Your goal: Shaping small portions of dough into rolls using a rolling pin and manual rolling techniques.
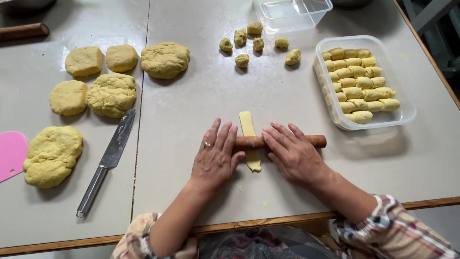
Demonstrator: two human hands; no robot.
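A thin brown wooden rolling pin (251, 142) lies crosswise over a narrow strip of yellow dough (248, 125) on the pale table. My left hand (216, 157) rests flat on the pin's left part, fingers spread, a ring on one finger. My right hand (293, 154) presses flat on the pin's right part; the pin's end (318, 141) sticks out beyond it. The strip runs away from me, its near end showing below the pin.
Several large yellow dough lumps (111, 94) lie at the left, with a metal knife (108, 162) and a pink scraper (10, 153). Small dough balls (242, 60) sit at the back. A clear tub (400, 112) of rolled dough pieces stands right; an empty tub (290, 13) behind.
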